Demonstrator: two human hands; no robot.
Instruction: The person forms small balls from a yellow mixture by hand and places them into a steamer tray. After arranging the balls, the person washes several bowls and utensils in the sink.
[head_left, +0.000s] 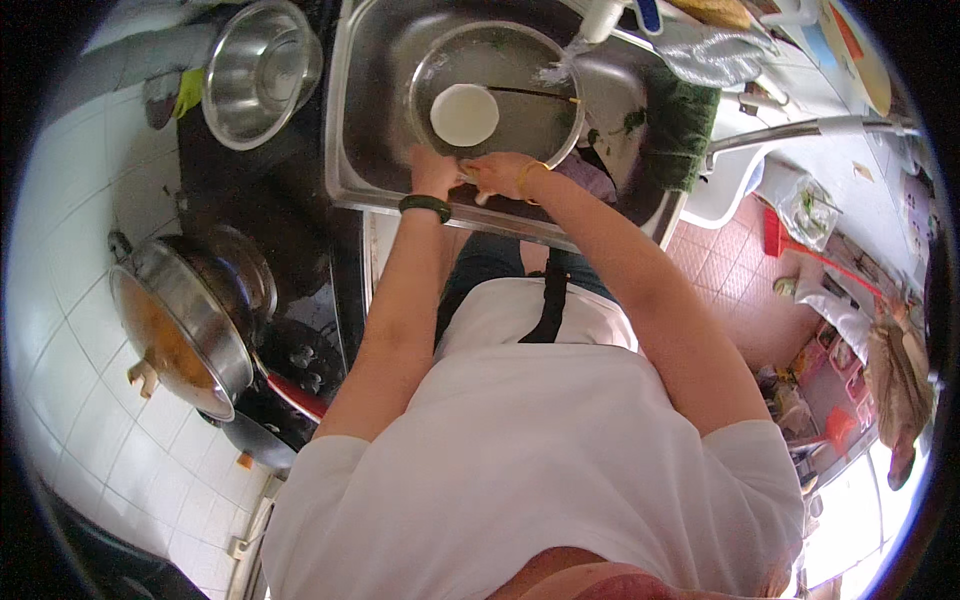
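My left hand (435, 171) and my right hand (499, 174) meet at the near edge of a sink (375, 191). Between them is a small pale item (481, 198), too small and covered to name; my right fingers close on it. Whether my left fingers grip it too is unclear. Just beyond my hands a round metal basin (517, 67) of water stands in the sink. In it are a white bowl (465, 115) and a dark stick with a yellowish tip, perhaps a chopstick (534, 93). Water runs from the faucet (600, 21) into the basin's far right side.
A steel bowl (262, 75) rests on the black counter at left. Nearer is a lidded metal pan (180, 330) on the stove, beside a red handle (296, 397). A dark green cloth (682, 127) hangs over the sink's right rim; leafy scraps (634, 120) lie in the sink.
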